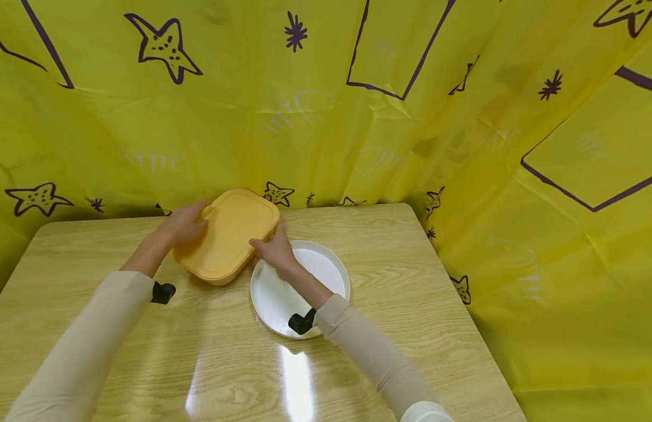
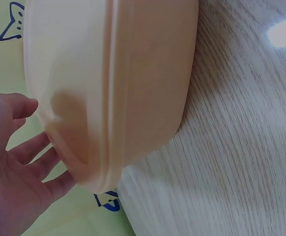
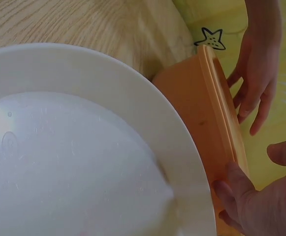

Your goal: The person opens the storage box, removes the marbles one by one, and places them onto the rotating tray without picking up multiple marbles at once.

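Note:
A yellow-orange plastic box with a lid stands at the back of the table, turned at an angle. My left hand is at the lid's left edge. In the left wrist view its fingers touch the rim, loosely extended, with the thumb near the edge. On the box's right side, my right hand touches the wall and rim with its fingers; in the right wrist view its thumb stands apart from the lid. Beneath the right wrist lies a round white tray with a raised rim, partly hidden by the arm.
The wooden table has a rounded back right corner. A yellow curtain printed with stars hangs right behind the table and along its right side. Black wrist mounts sit at both cuffs. Light glares off the table front.

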`<state>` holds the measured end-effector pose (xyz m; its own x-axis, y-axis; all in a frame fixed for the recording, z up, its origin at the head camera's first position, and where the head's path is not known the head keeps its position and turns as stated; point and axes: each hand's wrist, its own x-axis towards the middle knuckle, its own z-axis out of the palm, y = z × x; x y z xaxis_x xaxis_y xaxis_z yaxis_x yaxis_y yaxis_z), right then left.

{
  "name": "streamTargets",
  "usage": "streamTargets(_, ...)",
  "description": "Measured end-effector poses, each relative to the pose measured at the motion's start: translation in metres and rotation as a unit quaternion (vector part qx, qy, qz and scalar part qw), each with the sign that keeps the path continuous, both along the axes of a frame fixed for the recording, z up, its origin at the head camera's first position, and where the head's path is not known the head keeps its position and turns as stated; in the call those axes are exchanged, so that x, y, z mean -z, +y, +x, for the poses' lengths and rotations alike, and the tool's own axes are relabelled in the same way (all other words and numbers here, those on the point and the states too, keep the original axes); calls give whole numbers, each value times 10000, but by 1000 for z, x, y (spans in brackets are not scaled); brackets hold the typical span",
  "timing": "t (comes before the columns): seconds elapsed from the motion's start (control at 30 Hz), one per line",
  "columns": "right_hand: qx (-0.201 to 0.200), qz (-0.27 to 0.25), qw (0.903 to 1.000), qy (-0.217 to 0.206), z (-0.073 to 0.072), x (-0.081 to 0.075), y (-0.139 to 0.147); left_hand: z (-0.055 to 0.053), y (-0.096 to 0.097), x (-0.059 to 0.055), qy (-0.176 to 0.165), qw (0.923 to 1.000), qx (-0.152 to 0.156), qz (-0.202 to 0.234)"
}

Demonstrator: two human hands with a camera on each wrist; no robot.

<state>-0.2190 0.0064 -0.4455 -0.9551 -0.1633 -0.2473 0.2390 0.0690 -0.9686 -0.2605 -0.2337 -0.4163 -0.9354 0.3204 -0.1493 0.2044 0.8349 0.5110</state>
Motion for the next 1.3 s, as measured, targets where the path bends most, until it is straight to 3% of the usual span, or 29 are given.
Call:
streamTargets(0.3, 227, 200, 9994, -187, 0, 6, -7, -6, -1, 9, -289, 9993, -181, 159)
streamTargets(0.6, -57, 643, 9979, 47, 0, 5, -7, -6, -9, 10, -359, 9985, -194, 377)
streamTargets(0.73, -118, 612, 9980, 141, 0, 5, -8, -3, -14, 10, -658, 9957, -209, 621)
streamTargets(0.83, -156, 647, 9977, 155, -1, 5, -11, 0, -18, 9, -1042, 9895, -205, 984)
streamTargets(1.0, -223, 643, 9977, -33, -2, 5, -17, 5, -25, 6, -1755, 9711, -285, 1591)
streamTargets(1.2, -227, 637, 9973, -297, -1, 3, -26, 7, -35, 7, -2291, 9560, -446, 1778)
streamTargets(1.3, -245, 293, 9982, -461, -1, 1, -31, 9, -38, 6, -2462, 9501, -530, 1839)
